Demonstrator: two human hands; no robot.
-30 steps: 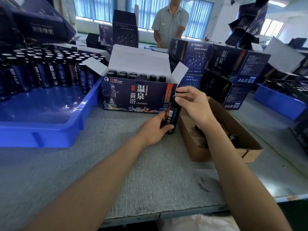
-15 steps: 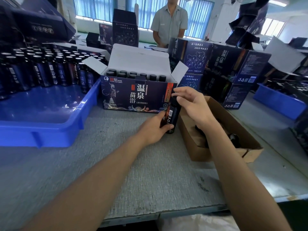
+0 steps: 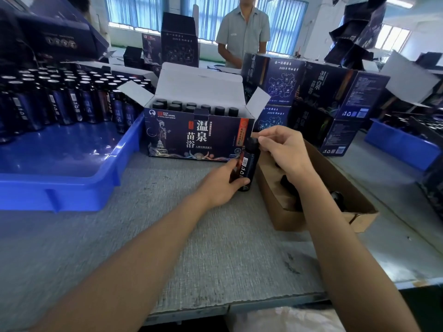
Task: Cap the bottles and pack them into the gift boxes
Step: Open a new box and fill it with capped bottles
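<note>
— Where is the bottle standing?
— The bottle [image 3: 247, 168] is standing upright on the bench [image 3: 191, 248], just in front of the right end of the open gift box [image 3: 199, 137]. The left hand [image 3: 223, 185] is wrapping its grip round the lower body, with the thumb lying under the label
— And the other hand?
— The right hand [image 3: 285, 149] is reaching over from the right. Its grip is pinching the black cap [image 3: 253, 142] at the bottle's top between thumb and fingertips
— What is the gift box holding?
— Its lid and side flaps are standing open. Capped bottles [image 3: 191, 107] are filling it in rows, with only their black tops showing above the front wall
— And the brown one?
— The cardboard box [image 3: 311, 188] is lying just right of the bottle, under the right forearm. Dark round caps [image 3: 336, 198] are lying loose inside it, though the arm is hiding most of them
— The tray?
— The blue tray [image 3: 72, 164] is sitting left of the gift box, and I cannot tell whether they are touching. Shiny-topped bottles [image 3: 60, 101] are crowding its far half, all upright
— Further back?
— Closed boxes [image 3: 311, 97] are standing stacked behind on the right, and a person in a grey shirt [image 3: 243, 32] is standing beyond the gift box
</note>
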